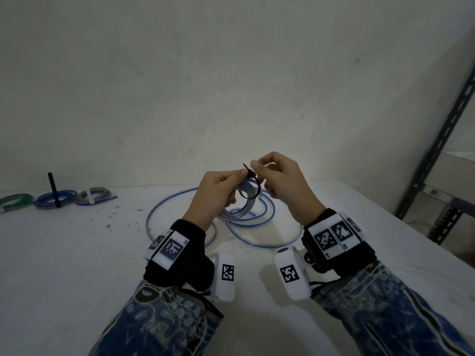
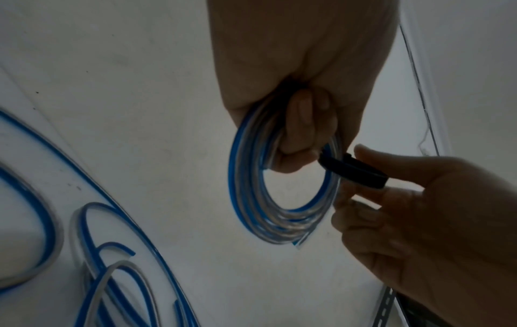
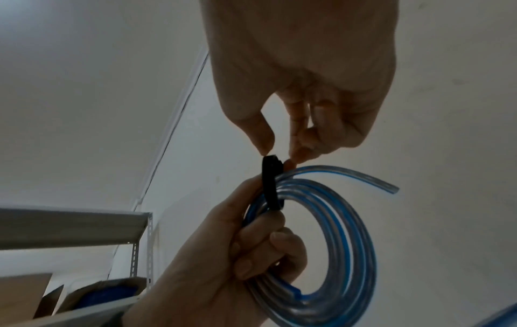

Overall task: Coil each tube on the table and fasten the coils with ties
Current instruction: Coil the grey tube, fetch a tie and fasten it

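My left hand [image 1: 218,191] grips a small coil of clear tube with a blue stripe [image 2: 251,188] [image 3: 335,243], held up above the table. A black tie [image 1: 253,186] [image 2: 352,170] [image 3: 270,185] loops round the coil's strands beside my left thumb. My right hand [image 1: 277,176] pinches the tie's end [image 3: 270,160] between thumb and forefinger just above the coil. A loose tube of the same kind [image 1: 257,227] [image 2: 98,254] sprawls in wide loops on the white table [image 1: 77,253] under my hands.
At the table's far left lie three tied coils: a green one [image 1: 15,200], a blue one [image 1: 55,197] with a black tie standing up, and a grey one [image 1: 93,195]. A metal shelf rack [image 1: 437,163] stands at the right. A wall rises behind the table.
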